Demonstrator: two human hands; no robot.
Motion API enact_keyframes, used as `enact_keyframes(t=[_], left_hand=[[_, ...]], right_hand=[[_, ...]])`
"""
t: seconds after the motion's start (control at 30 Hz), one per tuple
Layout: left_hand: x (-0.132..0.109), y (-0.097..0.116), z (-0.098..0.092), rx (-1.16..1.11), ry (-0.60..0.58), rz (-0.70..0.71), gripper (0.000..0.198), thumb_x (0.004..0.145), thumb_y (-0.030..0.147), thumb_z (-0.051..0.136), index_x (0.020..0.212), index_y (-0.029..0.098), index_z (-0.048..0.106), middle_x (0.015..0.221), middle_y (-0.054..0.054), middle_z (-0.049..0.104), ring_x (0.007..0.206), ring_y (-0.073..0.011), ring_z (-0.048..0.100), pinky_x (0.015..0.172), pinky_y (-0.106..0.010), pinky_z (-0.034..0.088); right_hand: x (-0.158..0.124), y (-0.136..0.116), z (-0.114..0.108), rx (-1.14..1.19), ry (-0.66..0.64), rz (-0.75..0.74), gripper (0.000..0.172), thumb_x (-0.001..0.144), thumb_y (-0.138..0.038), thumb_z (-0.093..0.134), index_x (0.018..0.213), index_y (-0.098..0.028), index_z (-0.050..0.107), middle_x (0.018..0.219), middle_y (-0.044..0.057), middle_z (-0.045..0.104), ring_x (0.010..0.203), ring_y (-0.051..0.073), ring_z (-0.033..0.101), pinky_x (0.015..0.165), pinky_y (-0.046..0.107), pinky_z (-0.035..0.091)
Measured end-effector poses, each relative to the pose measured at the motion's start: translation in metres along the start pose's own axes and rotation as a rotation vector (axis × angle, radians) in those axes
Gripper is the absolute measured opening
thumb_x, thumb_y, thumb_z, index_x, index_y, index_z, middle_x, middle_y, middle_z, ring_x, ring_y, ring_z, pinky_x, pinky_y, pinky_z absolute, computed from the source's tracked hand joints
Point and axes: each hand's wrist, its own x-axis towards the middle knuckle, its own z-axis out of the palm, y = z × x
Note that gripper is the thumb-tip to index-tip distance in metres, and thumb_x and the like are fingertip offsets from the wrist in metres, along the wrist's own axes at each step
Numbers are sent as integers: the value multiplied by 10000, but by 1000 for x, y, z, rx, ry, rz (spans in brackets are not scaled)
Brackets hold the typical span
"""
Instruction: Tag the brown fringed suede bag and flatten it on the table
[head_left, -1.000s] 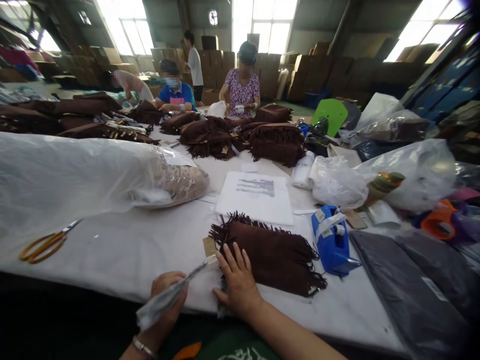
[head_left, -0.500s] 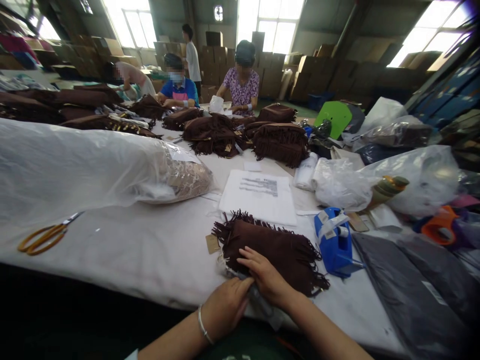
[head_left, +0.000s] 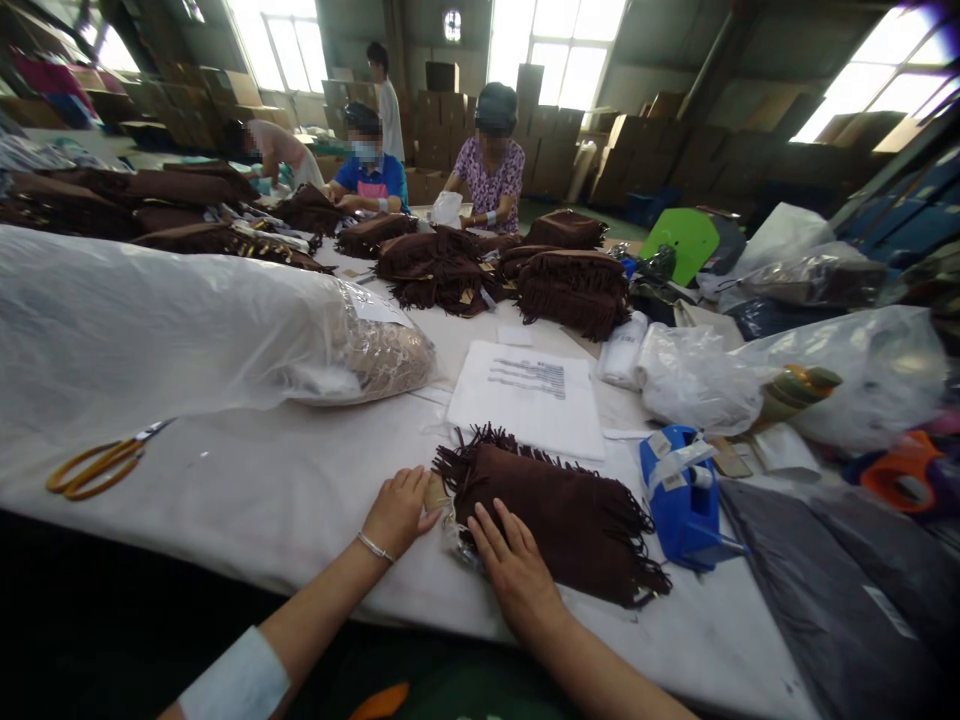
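Observation:
A brown fringed suede piece (head_left: 562, 510) lies on the white table (head_left: 247, 500) in front of me. My right hand (head_left: 514, 565) lies flat on its near left part, fingers stretched out. My left hand (head_left: 397, 510) rests at its left edge, fingers curled against a brown paper tag (head_left: 435, 492) and a bit of clear plastic (head_left: 459, 535) under the piece; whether it grips them I cannot tell.
A blue tape dispenser (head_left: 679, 495) stands right of the piece, grey bags (head_left: 825, 590) beyond it. A printed sheet (head_left: 529, 395) lies behind, a big plastic-wrapped bundle (head_left: 172, 330) at left, yellow scissors (head_left: 97, 462) near the edge. Several people work at brown fringed piles (head_left: 570, 285) farther off.
My left hand, which held a thin plastic-wrapped item at the table edge, has come to the piece's left edge. My right hand stayed on the piece, shifting slightly right.

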Motion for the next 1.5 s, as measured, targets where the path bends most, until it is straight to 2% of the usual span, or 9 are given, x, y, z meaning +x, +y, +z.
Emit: enact_keyframes(t=[0.17,0.33,0.53,0.63,0.83,0.97,1.13,1.27,1.5], left_hand=[[-6,-10,-14,90,-51,164,329,838,-2,398,1103,65,581,1068,-184,628,910,-267,591,752,-405,490],[-42,-11,-57,-1,-6,232,219,899,109,436,1037,143,602,1101,-113,624,1045,-249,536,929,-416,414],[-57,35,-85,-567,-267,-291,271,890,408,471,796,185,595,758,-6,618,707,-151,555,671,-252,430],[-50,48,-81,-757,-537,-460,333,821,471,499,726,167,597,677,11,606,644,-148,532,587,-236,399],[-45,33,-62,-686,-686,-399,288,746,412,508,697,150,615,658,-2,624,640,-164,532,572,-242,365],[-40,25,-65,-568,-641,-412,244,738,370,496,681,164,613,659,-22,647,659,-189,565,597,-262,372],[-28,33,-69,-777,-665,-443,289,796,424,435,758,174,575,745,-43,667,681,-189,594,636,-275,427],[-35,43,-52,-423,-500,-329,297,766,451,556,877,180,602,803,-55,628,778,-229,573,701,-317,402],[-55,70,-24,-427,-453,-405,111,818,272,507,784,178,555,775,-37,615,729,-192,565,662,-289,395]], right_hand=[[-3,17,-5,-48,10,-88,607,854,-42,378,1436,-169,260,1496,47,255,1391,295,147,1022,450,396],[-10,18,-8,17,-18,-105,627,842,-17,395,1426,-218,289,1501,28,249,1396,278,133,1049,458,372],[-18,23,-26,319,-91,-79,578,860,-317,537,1397,-230,341,1481,45,305,1400,277,122,1084,526,295],[-13,17,-40,481,-74,-20,578,873,-323,519,1404,-213,317,1448,66,369,1389,230,184,1094,461,299],[17,-11,-45,651,-165,-205,512,850,-254,535,1344,-276,401,1249,17,583,1230,171,438,1104,378,261],[14,-3,-43,661,-129,-237,507,857,-248,519,1350,-257,401,1309,25,535,1281,177,381,1086,359,312],[-20,26,-43,716,96,55,485,862,-155,459,1338,-229,406,1285,70,536,1255,175,419,1053,357,396],[-30,32,-38,691,121,142,450,874,-164,460,1318,-233,437,1324,92,494,1256,199,419,1054,394,397],[-18,25,-28,678,143,94,440,868,-163,471,1304,-214,462,1365,110,459,1284,215,391,1057,414,386]])
